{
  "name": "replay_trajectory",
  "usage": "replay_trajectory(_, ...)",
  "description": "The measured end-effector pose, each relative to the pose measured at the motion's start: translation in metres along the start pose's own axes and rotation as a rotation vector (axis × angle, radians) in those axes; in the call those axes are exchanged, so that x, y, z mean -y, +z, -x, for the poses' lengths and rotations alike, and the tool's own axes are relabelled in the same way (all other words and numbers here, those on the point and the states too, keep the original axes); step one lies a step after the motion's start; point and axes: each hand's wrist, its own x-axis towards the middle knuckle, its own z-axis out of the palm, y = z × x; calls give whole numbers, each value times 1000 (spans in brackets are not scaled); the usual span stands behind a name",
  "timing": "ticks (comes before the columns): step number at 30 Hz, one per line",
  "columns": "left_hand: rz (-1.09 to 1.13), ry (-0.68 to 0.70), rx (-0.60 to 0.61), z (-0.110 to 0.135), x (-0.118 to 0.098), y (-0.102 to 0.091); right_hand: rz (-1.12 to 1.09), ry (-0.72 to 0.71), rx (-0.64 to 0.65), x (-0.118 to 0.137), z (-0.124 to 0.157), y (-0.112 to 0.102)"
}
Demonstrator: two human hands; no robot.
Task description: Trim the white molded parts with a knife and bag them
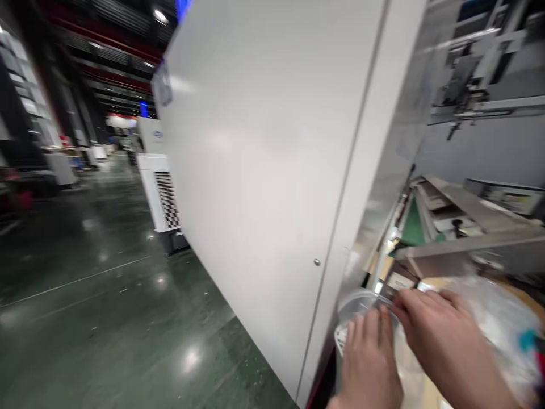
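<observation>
Both hands are at the lower right, blurred by motion. My left hand [368, 358] has its fingers curled against the side of a clear round plastic container [355, 312]. My right hand [443, 335] reaches over the container's rim, fingertips pressed together at its far edge; what they pinch is too blurred to name. A crumpled clear plastic bag [498, 318] lies just right of the hands.
A large white machine cabinet panel [264, 170] fills the middle, its edge close to the container. Behind the hands, an opening holds cardboard, a green sheet [411, 227] and metal parts. A glossy green factory floor [106, 318] and white units [159, 187] lie left.
</observation>
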Motion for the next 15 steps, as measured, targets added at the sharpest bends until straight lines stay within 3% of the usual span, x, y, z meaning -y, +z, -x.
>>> replay_trajectory(4,-92,57,71,-13,7,-12,44,83,65,22,-17,-20)
replay_trajectory(10,-125,77,139,-18,8,-11,57,112,110,16,-22,-22)
replay_trajectory(13,-61,51,144,-21,14,-15,-12,84,78,21,-12,-24)
replay_trajectory(15,76,53,109,-13,25,-16,-169,117,-26,31,10,-23)
